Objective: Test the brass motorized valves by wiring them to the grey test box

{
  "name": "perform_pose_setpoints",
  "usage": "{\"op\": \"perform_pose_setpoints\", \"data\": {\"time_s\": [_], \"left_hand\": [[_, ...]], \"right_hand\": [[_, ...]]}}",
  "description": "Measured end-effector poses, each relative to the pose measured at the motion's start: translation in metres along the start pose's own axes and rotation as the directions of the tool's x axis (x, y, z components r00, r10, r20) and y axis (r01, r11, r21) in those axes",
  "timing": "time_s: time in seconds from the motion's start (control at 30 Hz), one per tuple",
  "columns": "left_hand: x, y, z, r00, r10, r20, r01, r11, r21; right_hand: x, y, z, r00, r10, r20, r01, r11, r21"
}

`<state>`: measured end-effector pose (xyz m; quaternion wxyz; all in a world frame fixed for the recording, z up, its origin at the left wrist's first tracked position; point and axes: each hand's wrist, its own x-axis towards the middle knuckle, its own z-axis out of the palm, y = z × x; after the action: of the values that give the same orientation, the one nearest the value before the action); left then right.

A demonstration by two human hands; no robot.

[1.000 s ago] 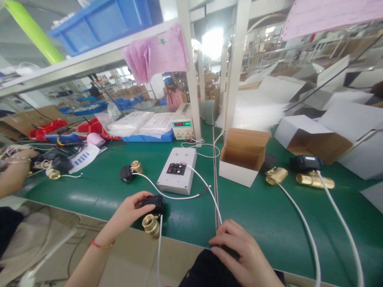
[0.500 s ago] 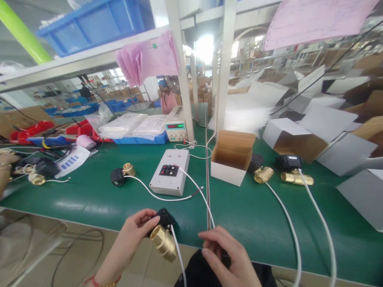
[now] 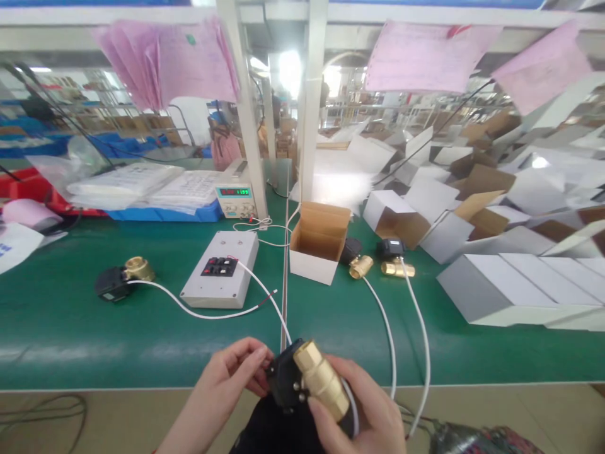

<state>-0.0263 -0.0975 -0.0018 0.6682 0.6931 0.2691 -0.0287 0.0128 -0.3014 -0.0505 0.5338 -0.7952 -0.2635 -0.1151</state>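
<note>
A motorized ball valve (image 3: 324,381), with a brass body and a black actuator housing, is held low at the near edge of the bench. My right hand (image 3: 363,410) is closed round the brass body, its thumb in front. At the housing's left edge my left hand (image 3: 241,372) has its fingers curled in and touching it; some fingertips are hidden. A white cable loops down beside the right palm. Further back lies a grey test box (image 3: 220,271) with a black terminal block (image 3: 220,267), from which a white cable runs toward my hands.
Another valve (image 3: 123,279) lies at left, its cable ending near the box. Two more valves (image 3: 362,266) (image 3: 397,268) lie right of an open carton (image 3: 319,246). A power supply (image 3: 235,192) stands behind. White boxes (image 3: 510,290) crowd the right; metal posts rise from the bench.
My right hand has gone from apart with nothing in it to gripping the valve's brass body. The valve has moved right and turned. The view has swung right.
</note>
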Motion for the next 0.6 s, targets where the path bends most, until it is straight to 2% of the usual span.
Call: {"op": "perform_pose_setpoints", "data": {"time_s": [0.07,0.17,0.27,0.37,0.47,0.6], "left_hand": [[0.003,0.0,-0.004,0.996,0.052,-0.078,-0.044,0.994,0.098],[0.006,-0.005,-0.017,0.978,0.07,-0.199,-0.028,0.978,0.208],[0.009,-0.015,-0.032,0.961,0.053,-0.27,0.014,0.971,0.239],[0.012,-0.027,-0.043,0.955,0.069,-0.29,0.001,0.972,0.234],[0.015,-0.034,-0.048,0.958,0.061,-0.282,-0.001,0.978,0.209],[0.015,-0.038,-0.05,0.973,0.02,-0.23,0.024,0.983,0.184]], "right_hand": [[0.017,0.006,-0.015,0.996,0.07,-0.064,-0.071,0.997,-0.014],[0.038,0.022,-0.033,0.973,0.189,-0.133,-0.197,0.979,-0.052],[0.054,0.045,-0.047,0.947,0.286,-0.148,-0.293,0.956,-0.026],[0.072,0.068,-0.055,0.921,0.37,-0.124,-0.37,0.929,0.03],[0.09,0.082,-0.059,0.92,0.36,-0.155,-0.361,0.932,0.02],[0.105,0.088,-0.063,0.938,0.24,-0.249,-0.275,0.955,-0.115]]}}
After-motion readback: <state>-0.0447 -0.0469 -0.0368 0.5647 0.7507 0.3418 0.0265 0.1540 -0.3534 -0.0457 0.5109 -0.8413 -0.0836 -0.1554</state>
